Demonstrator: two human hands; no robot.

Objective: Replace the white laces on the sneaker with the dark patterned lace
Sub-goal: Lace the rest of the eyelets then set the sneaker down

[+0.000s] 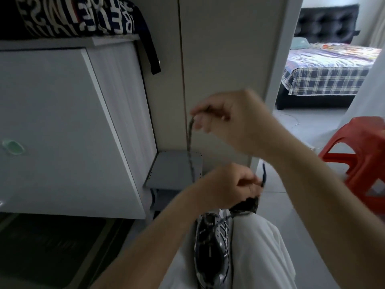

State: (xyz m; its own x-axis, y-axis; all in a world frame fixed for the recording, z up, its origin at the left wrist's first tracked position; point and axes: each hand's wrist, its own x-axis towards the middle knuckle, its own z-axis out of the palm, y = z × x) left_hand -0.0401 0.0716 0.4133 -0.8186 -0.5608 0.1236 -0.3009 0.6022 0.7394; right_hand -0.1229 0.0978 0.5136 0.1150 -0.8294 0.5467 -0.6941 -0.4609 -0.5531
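Right hand (229,119), centre frame, raised, fingers curled, pinching dark patterned lace (190,142); lace runs straight down behind left hand (229,185). Left hand just below, fingers clamped on other lace end. Silver-and-black mesh sneaker (212,247) lower centre, toe toward bottom edge, beside pale-trousered thigh (260,247). White cabinet (52,122) left; red plastic stool (362,151) right edge.
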